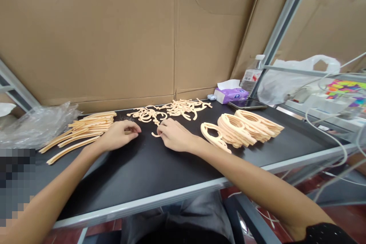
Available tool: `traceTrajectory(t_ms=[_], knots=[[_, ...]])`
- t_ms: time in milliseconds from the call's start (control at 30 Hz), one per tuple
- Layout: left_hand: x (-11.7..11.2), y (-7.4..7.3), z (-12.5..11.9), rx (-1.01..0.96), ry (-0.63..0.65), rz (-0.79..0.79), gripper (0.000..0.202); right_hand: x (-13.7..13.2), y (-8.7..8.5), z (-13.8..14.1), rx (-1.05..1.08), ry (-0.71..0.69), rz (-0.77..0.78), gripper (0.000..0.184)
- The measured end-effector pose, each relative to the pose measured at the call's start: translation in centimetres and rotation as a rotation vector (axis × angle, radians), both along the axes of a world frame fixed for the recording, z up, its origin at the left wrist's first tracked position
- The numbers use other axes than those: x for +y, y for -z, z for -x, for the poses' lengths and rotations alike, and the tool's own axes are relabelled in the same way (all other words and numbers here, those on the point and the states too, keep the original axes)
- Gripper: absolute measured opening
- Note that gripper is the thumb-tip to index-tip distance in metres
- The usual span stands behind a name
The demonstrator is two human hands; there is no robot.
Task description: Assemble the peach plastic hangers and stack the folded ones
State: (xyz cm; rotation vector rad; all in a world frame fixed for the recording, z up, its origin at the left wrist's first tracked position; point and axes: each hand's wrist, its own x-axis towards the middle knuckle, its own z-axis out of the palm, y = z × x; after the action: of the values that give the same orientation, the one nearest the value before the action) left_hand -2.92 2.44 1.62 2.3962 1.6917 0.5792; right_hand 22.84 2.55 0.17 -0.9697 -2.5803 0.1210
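My left hand point(120, 135) is curled low over the black tabletop, right beside a pile of long cream-coloured strips point(91, 124). Its fingers bend in towards the thumb, and what they hold, if anything, is hidden. With fingertips pinched, my right hand point(175, 135) grips a small curved cream piece point(155, 135), whose hooked end shows to the left of the fingers. Just behind both hands lie loose small curly pieces point(147, 114) and a larger heap of similar pieces point(185, 108). Stacked oval-looped pieces point(237, 127) rest to the right of my right forearm.
A purple tissue pack point(231, 94), a phone point(247, 103) and a plastic bottle point(253, 74) stand at the back right. Clear plastic bags point(42, 124) lie at the left. Cardboard point(128, 38) walls the back; white cables point(328, 137) hang at the right. A metal edge point(148, 203) runs along the front.
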Motion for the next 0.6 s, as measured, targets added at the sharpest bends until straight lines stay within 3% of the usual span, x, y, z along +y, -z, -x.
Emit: traceTrajectory(t_ms=[67,167,267,400,600], knots=[[-0.5,0.2,-1.2,-0.11,0.057,0.075,0.028,0.1,0.1,0.0,-0.009,-0.005,0.004,0.025],[-0.8,-0.1,-1.7,-0.167,0.05,0.0,0.028,0.2,0.2,0.0,-0.005,0.0,0.0,0.026],[-0.6,-0.8,-0.6,-0.074,-0.001,-0.055,0.033,0.2,0.1,0.0,0.015,-0.001,-0.003,0.027],[0.0,-1.0,1.3,0.104,-0.016,0.05,0.031,0.1,0.0,0.0,-0.008,-0.001,-0.012,0.031],[-0.3,-0.6,0.5,-0.016,0.032,0.092,0.027,0.1,-0.1,-0.1,-0.016,-0.006,-0.019,0.035]])
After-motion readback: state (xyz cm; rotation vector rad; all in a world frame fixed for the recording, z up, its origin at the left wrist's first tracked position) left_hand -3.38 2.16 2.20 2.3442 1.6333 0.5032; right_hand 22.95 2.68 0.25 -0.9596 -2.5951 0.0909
